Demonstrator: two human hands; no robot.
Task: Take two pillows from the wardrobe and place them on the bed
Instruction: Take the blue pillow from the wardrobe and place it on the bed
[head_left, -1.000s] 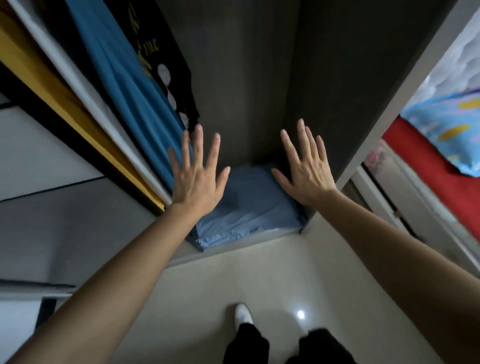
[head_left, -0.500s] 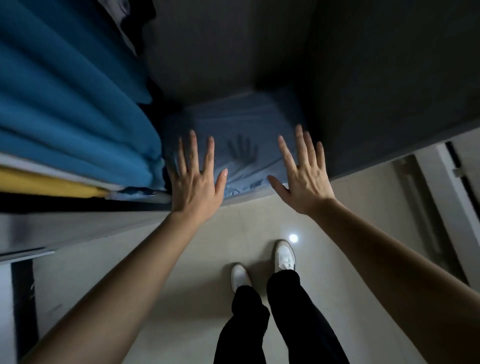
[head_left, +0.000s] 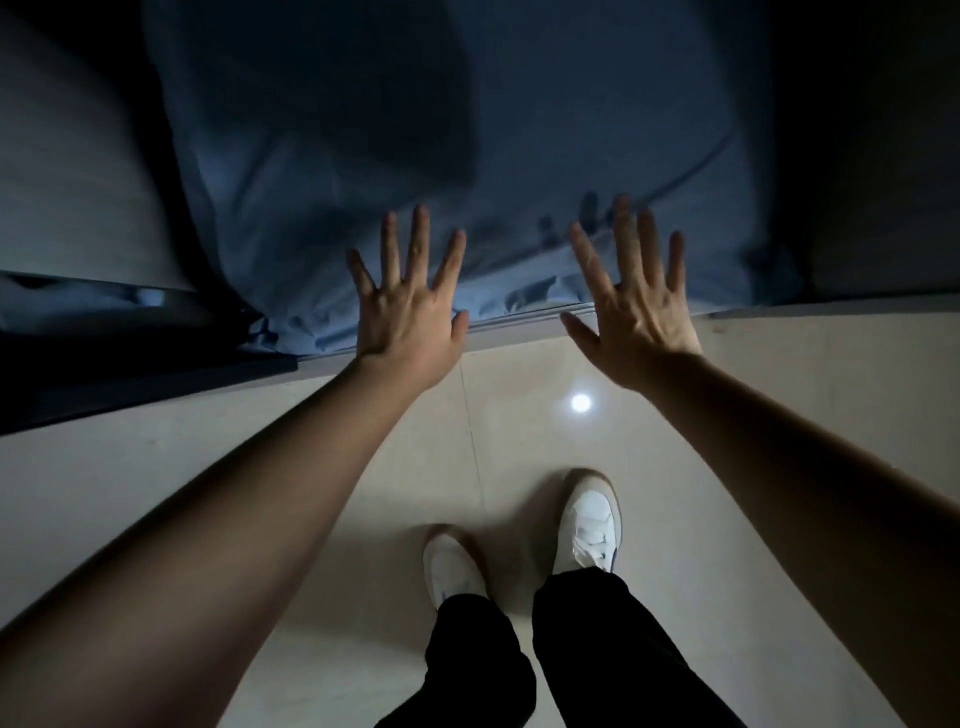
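The pillow (head_left: 519, 171) runs off the frame at 12 o'clock, and its far end is lost in shadow. The right hand (head_left: 631, 306) has motion-blurred fingertips (head_left: 623, 208). Both forearms leave the frame at 4 and 8 o'clock. The trousers (head_left: 545, 660) are cut off at 6 o'clock.

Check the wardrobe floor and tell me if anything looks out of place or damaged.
Nothing stands out. The blue pillow lies at the bottom of the wardrobe, creased, its front edge bunched at the sill but not torn. Both hands are open above that edge, left hand and right hand, holding nothing. The tiled floor shows only a light's reflection.
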